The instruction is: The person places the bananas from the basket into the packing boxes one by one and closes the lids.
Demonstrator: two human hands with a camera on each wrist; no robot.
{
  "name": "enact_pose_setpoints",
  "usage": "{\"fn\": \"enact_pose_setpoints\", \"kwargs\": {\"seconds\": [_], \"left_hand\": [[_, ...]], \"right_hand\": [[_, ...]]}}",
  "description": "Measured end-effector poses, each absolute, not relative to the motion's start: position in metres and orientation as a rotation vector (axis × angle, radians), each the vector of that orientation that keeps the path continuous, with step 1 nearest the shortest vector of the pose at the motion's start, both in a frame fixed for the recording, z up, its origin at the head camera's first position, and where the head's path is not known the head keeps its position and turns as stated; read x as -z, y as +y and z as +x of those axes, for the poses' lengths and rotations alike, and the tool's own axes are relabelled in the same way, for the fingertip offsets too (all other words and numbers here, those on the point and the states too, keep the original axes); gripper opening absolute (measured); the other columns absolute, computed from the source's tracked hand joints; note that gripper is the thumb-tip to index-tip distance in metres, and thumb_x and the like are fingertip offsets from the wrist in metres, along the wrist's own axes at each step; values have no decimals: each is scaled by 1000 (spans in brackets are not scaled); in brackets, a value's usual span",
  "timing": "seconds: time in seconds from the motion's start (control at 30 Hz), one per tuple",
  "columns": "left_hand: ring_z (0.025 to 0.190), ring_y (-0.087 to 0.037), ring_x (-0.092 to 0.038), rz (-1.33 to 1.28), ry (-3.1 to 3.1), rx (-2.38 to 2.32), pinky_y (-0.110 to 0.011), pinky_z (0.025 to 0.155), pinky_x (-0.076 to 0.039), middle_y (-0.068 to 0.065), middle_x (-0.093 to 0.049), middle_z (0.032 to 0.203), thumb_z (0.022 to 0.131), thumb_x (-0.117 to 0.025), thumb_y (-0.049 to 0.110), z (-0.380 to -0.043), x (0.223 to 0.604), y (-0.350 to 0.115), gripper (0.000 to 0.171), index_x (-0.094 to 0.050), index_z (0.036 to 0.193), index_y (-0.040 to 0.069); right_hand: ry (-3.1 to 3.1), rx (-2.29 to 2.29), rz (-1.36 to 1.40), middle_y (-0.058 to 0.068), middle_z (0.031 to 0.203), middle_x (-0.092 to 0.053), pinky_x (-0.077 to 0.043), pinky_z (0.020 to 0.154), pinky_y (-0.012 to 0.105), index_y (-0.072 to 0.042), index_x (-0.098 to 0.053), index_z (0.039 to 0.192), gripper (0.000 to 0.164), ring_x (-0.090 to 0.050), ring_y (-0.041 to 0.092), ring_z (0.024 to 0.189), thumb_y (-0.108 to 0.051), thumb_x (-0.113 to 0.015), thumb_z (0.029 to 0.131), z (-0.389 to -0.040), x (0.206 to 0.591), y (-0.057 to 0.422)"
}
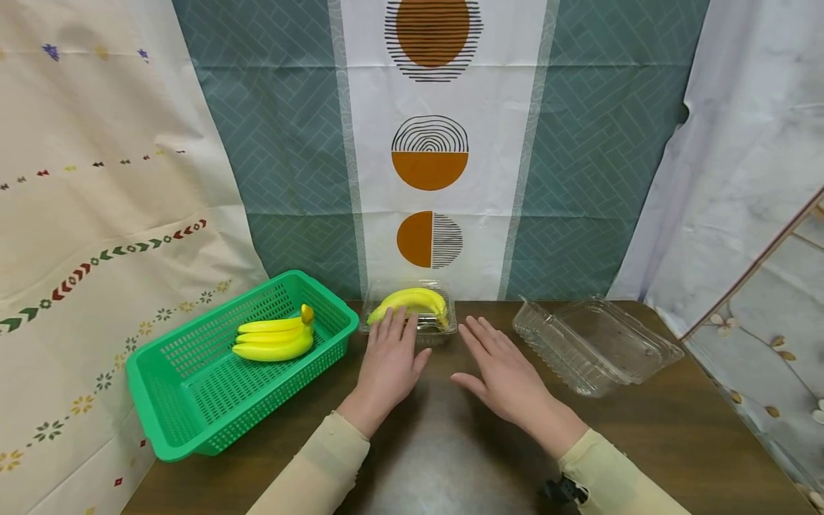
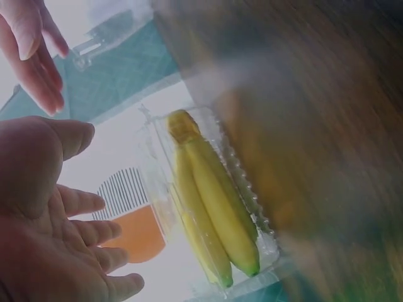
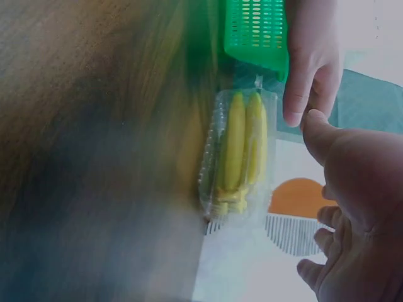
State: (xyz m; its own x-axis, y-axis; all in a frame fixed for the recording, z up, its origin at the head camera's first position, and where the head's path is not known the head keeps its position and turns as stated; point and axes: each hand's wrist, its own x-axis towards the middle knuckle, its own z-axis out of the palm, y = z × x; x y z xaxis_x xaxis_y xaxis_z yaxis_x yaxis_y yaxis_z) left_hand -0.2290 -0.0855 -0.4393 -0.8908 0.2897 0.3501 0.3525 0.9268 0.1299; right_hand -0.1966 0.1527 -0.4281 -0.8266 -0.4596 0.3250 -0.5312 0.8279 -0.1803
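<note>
Packing step, it seems — bananas (image 1: 412, 297) inside the clear box (image 1: 439, 334), left hand (image 1: 389, 363) and right hand (image 1: 505, 373) near its front, fingers straight! Next probably calls for gripping the second bunch (image 1: 275, 345), in the green basket (image 1: 283, 390) left of the box.

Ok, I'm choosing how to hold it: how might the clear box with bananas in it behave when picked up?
The clear box may flex under a firm grip, as its see-through walls look thin. Its shiny surface could be somewhat slippery. It seems unlikely to roll, given its flat-sided, rectangular shape.
</note>
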Motion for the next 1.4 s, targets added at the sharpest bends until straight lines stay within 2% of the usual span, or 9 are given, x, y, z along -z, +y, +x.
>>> {"fn": "enact_pose_setpoints", "kwargs": {"seconds": [0.37, 0.77, 1.1, 1.4], "left_hand": [[164, -45, -29, -559, -2746, 307, -63, 130, -26, -22, -39, 174, 108, -72, 44, -225, 436, -75, 76, -47, 166, 3], [165, -41, -27, -656, -2758, 325, -61, 131, -23, -17, -39, 175, 109, -70, 47, -222, 428, -63, 74, -47, 167, 7], [165, -39, -27, -718, -2767, 296, -60, 131, -24, -15, -40, 175, 110, -67, 50, -222, 426, -53, 74, -45, 169, 10], [167, -36, -24, -766, -2804, 310, -59, 132, -22, -12, -37, 177, 111, -63, 53, -222, 422, -44, 77, -41, 172, 12]], "right_hand": [[-2667, -357, 734, 23, 173, -40, -34, 126, 61, 2, -44, 166, 88, -35, 43, 161, -45, -81, 102, -178, 417, 168], [-2727, -385, 611, 18, 178, -32, -31, 127, 62, -2, -37, 171, 92, -27, 41, 165, -47, -79, 102, -149, 408, 199], [-2640, -343, 562, 20, 174, -39, -34, 125, 61, -1, -43, 168, 92, -34, 45, 161, -45, -84, 98, -131, 404, 223], [-2640, -327, 525, 21, 174, -38, -22, 133, 50, -1, -41, 169, 94, -33, 43, 161, -46, -84, 98, -123, 405, 243]]}}
